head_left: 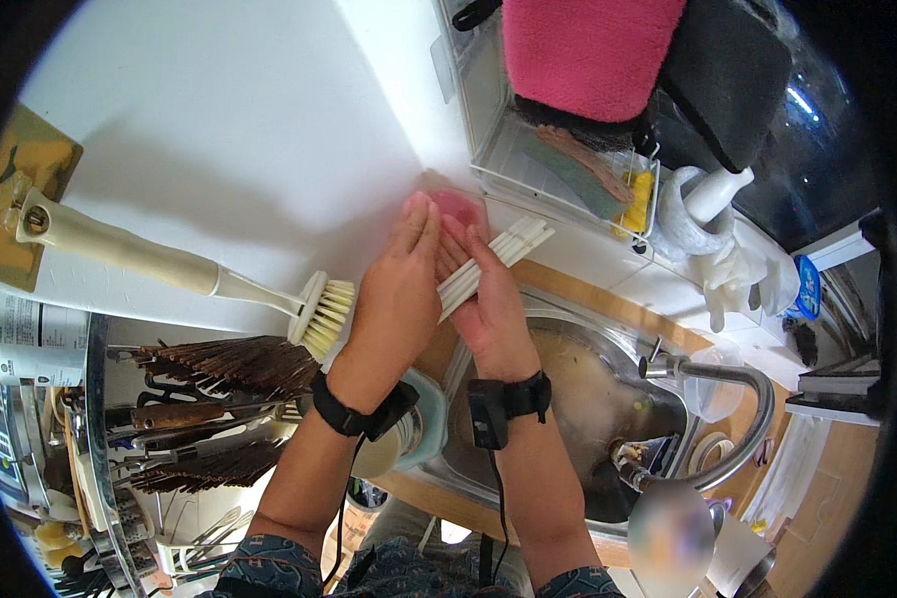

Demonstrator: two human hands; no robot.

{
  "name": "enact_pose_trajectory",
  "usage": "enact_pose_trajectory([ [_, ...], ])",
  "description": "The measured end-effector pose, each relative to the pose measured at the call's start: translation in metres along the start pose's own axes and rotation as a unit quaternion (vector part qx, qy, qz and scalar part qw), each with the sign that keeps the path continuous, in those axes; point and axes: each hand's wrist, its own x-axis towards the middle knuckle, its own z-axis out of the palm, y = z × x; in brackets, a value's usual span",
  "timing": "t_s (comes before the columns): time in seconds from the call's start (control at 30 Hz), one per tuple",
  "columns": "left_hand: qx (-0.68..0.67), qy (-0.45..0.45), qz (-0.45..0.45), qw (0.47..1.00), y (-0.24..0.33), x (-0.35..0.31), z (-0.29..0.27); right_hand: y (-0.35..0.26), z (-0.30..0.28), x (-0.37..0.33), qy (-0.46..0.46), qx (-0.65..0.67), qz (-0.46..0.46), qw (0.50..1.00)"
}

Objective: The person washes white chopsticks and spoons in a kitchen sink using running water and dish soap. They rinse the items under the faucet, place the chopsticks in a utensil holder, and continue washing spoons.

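The thumb side of the right hand (493, 314) pinches a bunch of thin white sticks (513, 247), while the left hand (389, 289) is right beside it with straight fingers pressed side by side, though I can't tell if its palm touches the sticks. The sticks look light and stiff, and they could slip apart if wet, so a snug hold around the middle of the bunch seems best. They are held up near the sink (588, 321).

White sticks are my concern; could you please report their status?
Right hand holding white sticks. Left hand close alongside, grip unclear. Brush to the left; no obvious obstruction.
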Motion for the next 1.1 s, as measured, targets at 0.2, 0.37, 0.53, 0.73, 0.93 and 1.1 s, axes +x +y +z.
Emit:
enact_pose_trajectory([
  [0.2,-0.024,-0.010,-0.003,1.000,-0.004,-0.003,0.000,-0.003,0.004,-0.004,0.007,0.002,0.006,1.000],
  [0.37,-0.034,-0.037,0.002,0.999,-0.004,-0.002,-0.002,0.001,0.001,-0.001,0.012,0.014,0.006,1.000],
  [0.53,-0.097,-0.054,-0.051,0.993,0.010,-0.002,-0.014,0.006,-0.031,-0.011,0.061,0.029,0.003,0.998],
  [0.73,-0.218,-0.060,-0.033,0.974,0.079,-0.081,0.028,-0.018,-0.127,-0.098,0.119,-0.024,0.012,0.993],
  [0.93,-0.443,-0.231,-0.206,0.841,0.167,-0.174,0.162,-0.027,-0.191,-0.216,0.241,-0.046,-0.026,0.969],
  [1.1,-0.457,-0.177,-0.267,0.830,0.212,-0.216,0.202,-0.032,-0.223,-0.277,0.201,0.008,-0.019,0.979],
])
